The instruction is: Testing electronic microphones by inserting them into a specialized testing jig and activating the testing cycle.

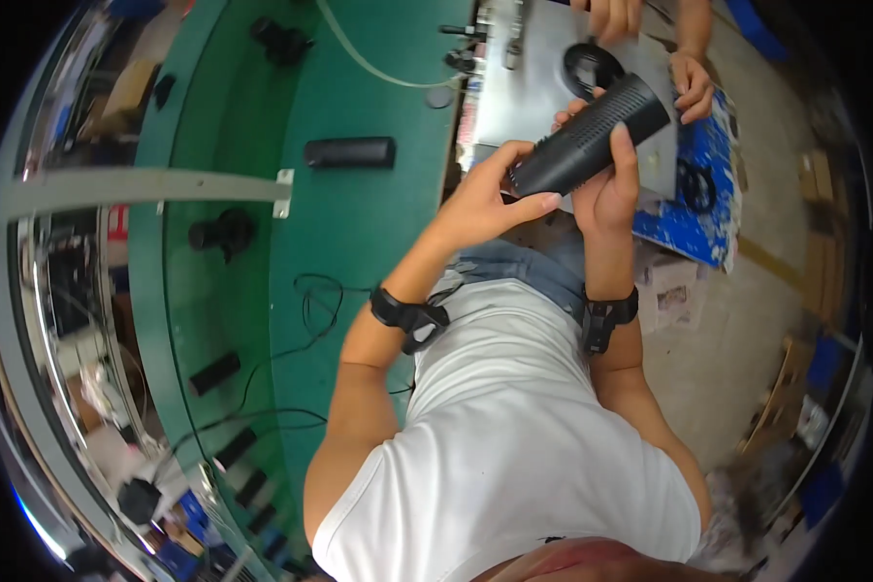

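Observation:
Between my two hands is a black cylindrical housing (pixel 592 138) with rows of small slots, tilted so one end points up to the right. My left hand (pixel 490 197) grips its lower left end, thumb along the underside. My right hand (pixel 611 184) wraps the middle from below, with the thumb on the near side and fingertips showing behind. Beyond the housing, a black ring-shaped part (pixel 592 70) lies on a grey metal surface (pixel 524 102), beside another person's hand (pixel 611 17).
Another black cylinder (pixel 349 152) lies on the green table (pixel 359 223) to my left. Black cables (pixel 322 301) trail over it. A grey metal bar (pixel 145 192) crosses at left. A co-worker's second hand (pixel 691 87) is at the far right, near a blue worn surface (pixel 689 238) with a coiled black cable (pixel 695 184).

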A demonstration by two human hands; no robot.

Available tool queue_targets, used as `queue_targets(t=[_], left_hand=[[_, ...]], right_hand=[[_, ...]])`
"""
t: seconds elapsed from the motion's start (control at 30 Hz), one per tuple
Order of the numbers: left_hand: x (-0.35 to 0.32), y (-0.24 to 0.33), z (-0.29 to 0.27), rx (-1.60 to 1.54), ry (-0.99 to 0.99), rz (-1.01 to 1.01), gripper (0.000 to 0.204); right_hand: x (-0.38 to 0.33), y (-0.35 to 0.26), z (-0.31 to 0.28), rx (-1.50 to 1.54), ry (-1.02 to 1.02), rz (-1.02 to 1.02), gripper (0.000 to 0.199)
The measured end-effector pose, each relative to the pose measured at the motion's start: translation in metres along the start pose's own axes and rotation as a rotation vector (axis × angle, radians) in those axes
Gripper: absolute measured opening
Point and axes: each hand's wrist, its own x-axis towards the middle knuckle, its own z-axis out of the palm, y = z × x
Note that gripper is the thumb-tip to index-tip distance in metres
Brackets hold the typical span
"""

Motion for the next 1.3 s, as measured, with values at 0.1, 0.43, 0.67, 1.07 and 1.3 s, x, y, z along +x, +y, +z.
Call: queue_targets(t=[0.1, 0.43, 0.67, 1.07, 1.3], left_hand=[[0.007, -0.002, 0.020, -0.747, -0.216, -0.179, 0.051], [0.022, -0.011, 0.053, -1.147, -0.670, -0.641, 0.070], [0.010, -0.047, 0.065, -1.384, -0.826, -0.565, 0.070], [-0.003, -0.053, 0.036, -0.656, -0.110, -0.380, 0.021], [0.088, -0.017, 0.025, 0.638, 0.313, 0.498, 0.028]], right_hand=[[-0.008, -0.023, -0.021, 0.085, -0.087, 0.008, 0.066], [0.019, -0.042, -0.060, 0.640, -0.735, -0.105, 0.078], [0.036, -0.051, -0.047, 0.372, -0.680, -0.094, 0.059], [0.141, -0.092, -0.061, -0.454, -0.068, -0.540, 0.036], [0.151, -0.092, -0.067, -1.916, -0.876, 0.248, 0.086]])
